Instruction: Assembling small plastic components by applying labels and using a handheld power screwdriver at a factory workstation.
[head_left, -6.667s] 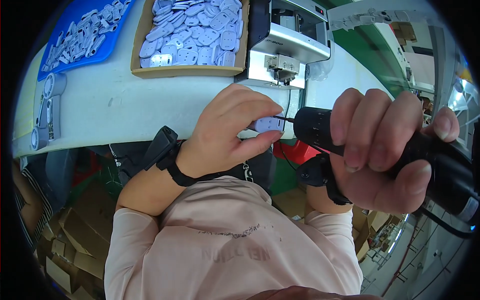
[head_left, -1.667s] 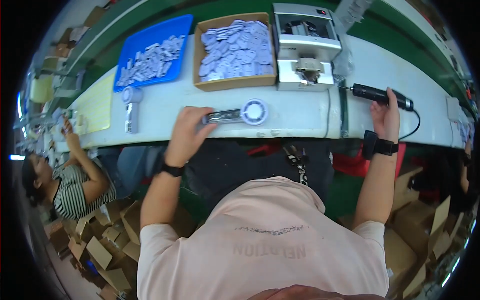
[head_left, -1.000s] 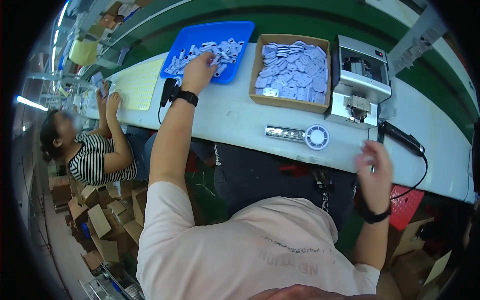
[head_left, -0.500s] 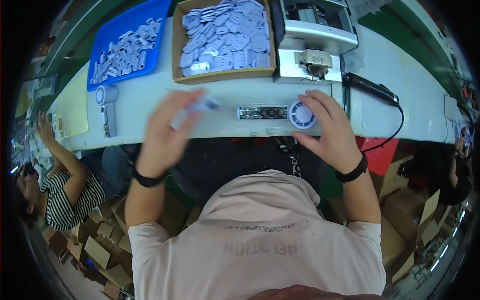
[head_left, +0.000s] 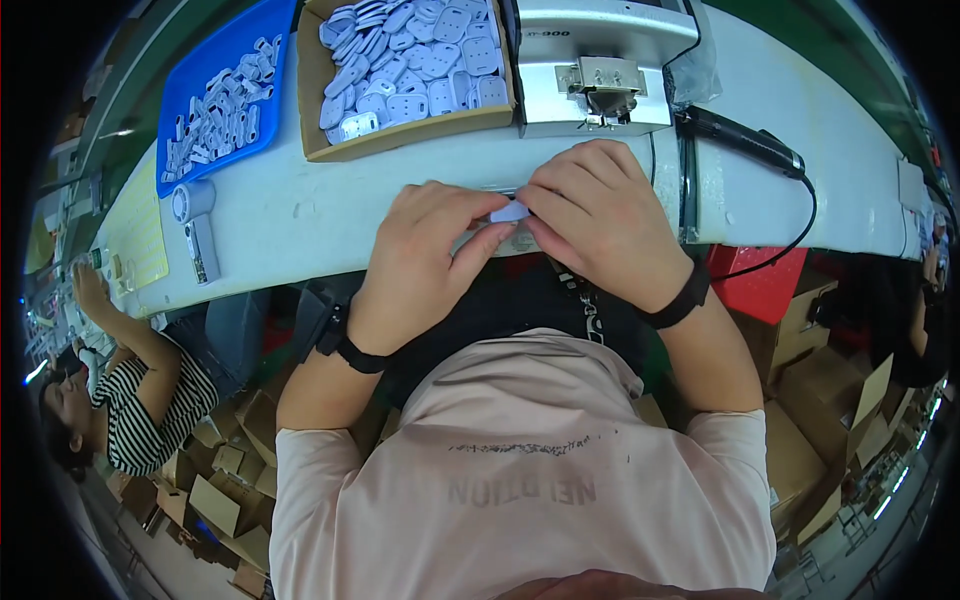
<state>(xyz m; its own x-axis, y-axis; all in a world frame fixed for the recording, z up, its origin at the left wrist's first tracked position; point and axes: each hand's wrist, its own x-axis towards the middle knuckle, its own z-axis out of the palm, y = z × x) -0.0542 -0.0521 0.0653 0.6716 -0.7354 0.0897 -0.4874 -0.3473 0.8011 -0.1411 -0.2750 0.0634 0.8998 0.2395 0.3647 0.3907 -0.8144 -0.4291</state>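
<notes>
My left hand [head_left: 425,245] and my right hand [head_left: 610,225] meet over the near edge of the white bench. Between their fingertips is a small pale plastic piece [head_left: 510,212], pinched by my left thumb and forefinger at one end. My right thumb and forefinger close on its other end. Behind the fingertips only a thin dark strip shows; the handheld fan that lay there is hidden by my hands. To the left lies another white handheld fan [head_left: 201,250], its round head pointing away from me.
A cardboard box [head_left: 410,134] of white plastic covers stands behind my hands, with a blue tray [head_left: 283,75] of small pale parts left of it. A silver machine [head_left: 600,95] is at the back right. Beside it lies a black corded tool [head_left: 745,140]. Another person [head_left: 150,390] sits at left.
My left hand has moved right with the pale piece, to meet my right hand. My right hand has shifted left and up, now covering the fan with the exposed circuit board. The view has shifted slightly.
</notes>
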